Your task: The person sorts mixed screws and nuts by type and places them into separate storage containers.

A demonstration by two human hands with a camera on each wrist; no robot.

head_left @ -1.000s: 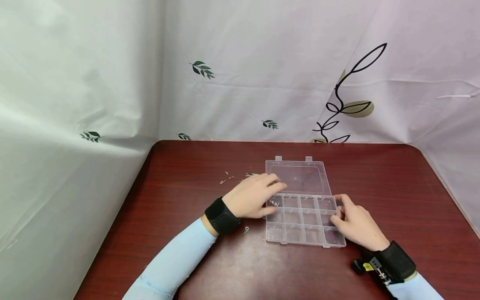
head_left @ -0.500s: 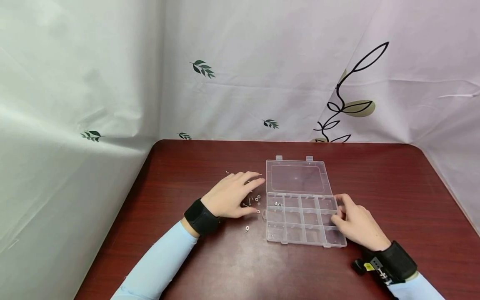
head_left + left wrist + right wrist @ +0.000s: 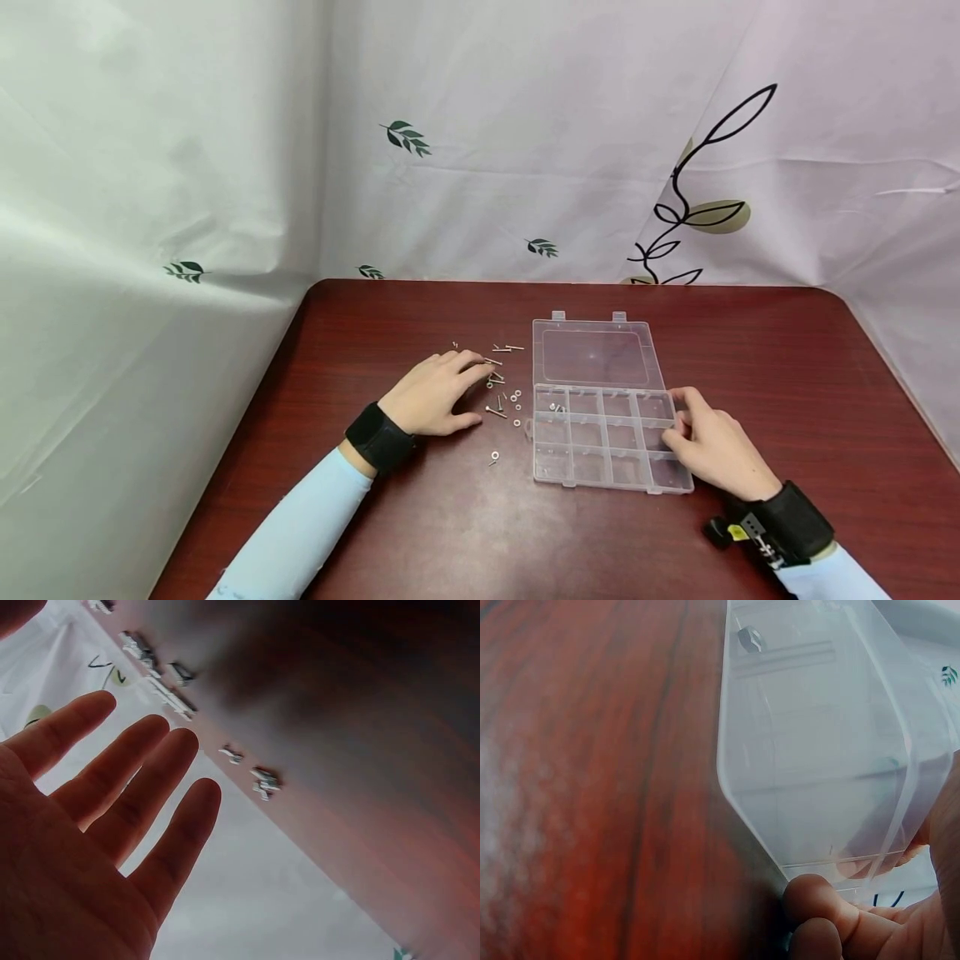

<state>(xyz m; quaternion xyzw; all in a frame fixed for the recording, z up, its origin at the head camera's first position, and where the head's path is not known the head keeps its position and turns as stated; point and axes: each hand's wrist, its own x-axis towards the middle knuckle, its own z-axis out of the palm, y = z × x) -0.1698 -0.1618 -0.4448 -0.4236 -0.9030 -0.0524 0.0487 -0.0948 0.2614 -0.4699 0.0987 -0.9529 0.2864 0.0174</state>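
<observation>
The left hand (image 3: pixel 435 396) is released: its fingers are spread and hold nothing, and in the left wrist view the palm is seen with the four fingers apart. It is low near the table (image 3: pixel 600 542), just beside a group of loose metal screws (image 3: pixel 496 412); whether a fingertip touches one of them, I cannot tell. The right hand (image 3: pixel 716 446) grasps the right side of a clear plastic box (image 3: pixel 621 437), with the thumb and fingers curled at its wall. This box rests on the table between the two hands, nearer to the right one, and is divided into three rows of four compartments. Its transparent lid (image 3: pixel 596 354) is folded back to the far side. A few small metal pieces (image 3: pixel 557 408) lie in the far left compartment, and in the right wrist view one metal piece shows through the wall. The screws lie in a scattered strip to the left of the box, and small metal rings (image 3: pixel 517 393) lie among them, on the side toward the box. One more ring (image 3: pixel 495 456) is nearer to the person, apart from the group. Each wrist wears a black band (image 3: pixel 379 436), and the sleeves (image 3: pixel 300 525) are light blue. Behind the table hangs a pale cloth (image 3: pixel 480 192) with leaf patterns.
</observation>
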